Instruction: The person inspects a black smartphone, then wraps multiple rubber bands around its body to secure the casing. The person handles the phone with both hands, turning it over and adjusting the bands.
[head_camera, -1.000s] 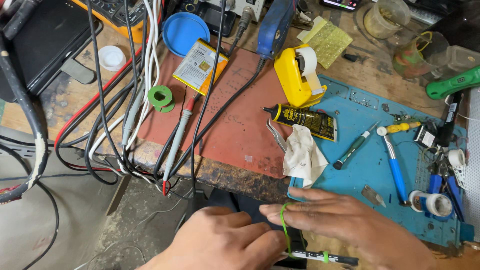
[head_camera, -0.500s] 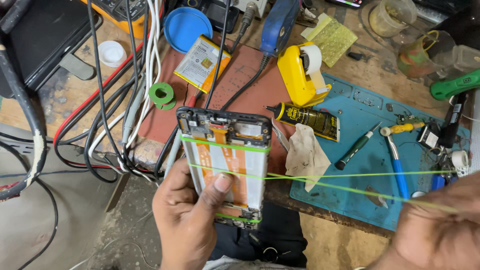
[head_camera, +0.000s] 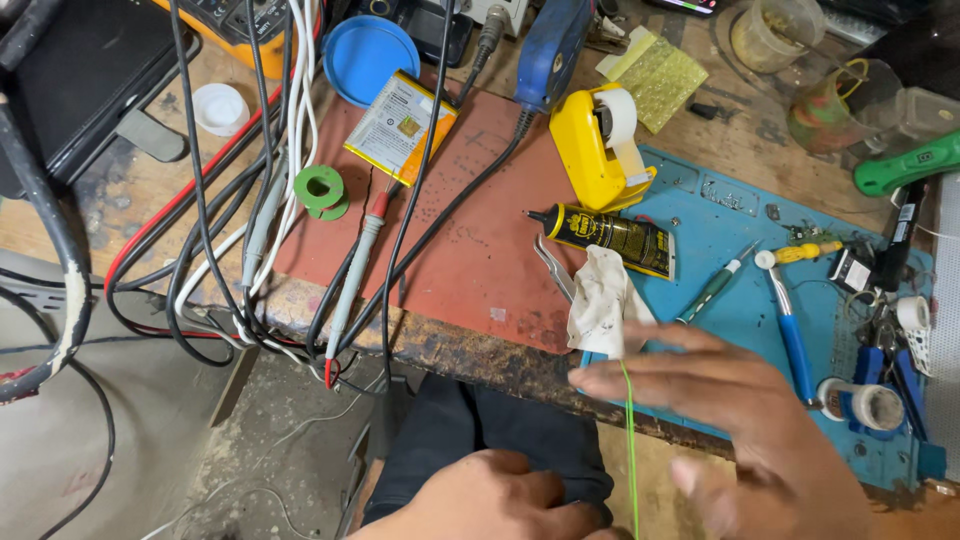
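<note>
Head view, looking down on a cluttered repair bench (head_camera: 90, 215). Largest first: a reddish work mat (head_camera: 470, 250) occupies the centre, and a blue silicone mat (head_camera: 720, 300) lies at its 3 o'clock, its shallow moulded trays keeping small parts from rolling off. A bundle of cables (head_camera: 250, 180) drapes over the bench edge at 9 o'clock, hanging clear of the working area. On the red mat's 12 o'clock side lie a flat yellow battery pack (head_camera: 400, 125) and a blue lid (head_camera: 372, 55); a yellow tape dispenser (head_camera: 598, 145) stands at 1 o'clock, and a black-and-yellow glue tube (head_camera: 615, 238) and a stained cloth (head_camera: 602, 300) sit across the seam of the two mats, within easy reach. A blue-handled screwdriver (head_camera: 793, 335) rests at 3 o'clock.

The right hand (head_camera: 740, 420), at 5 o'clock, has its fingers spread apart and flat; a thin green rubber band (head_camera: 630, 450) loops over the forefinger and runs taut, straight down toward 6 o'clock (tension keeps it straight). The left hand (head_camera: 490, 505), at 6 o'clock below the bench edge, is cut off by the frame; whether its fingers clamp the band's lower end cannot be told.
</note>
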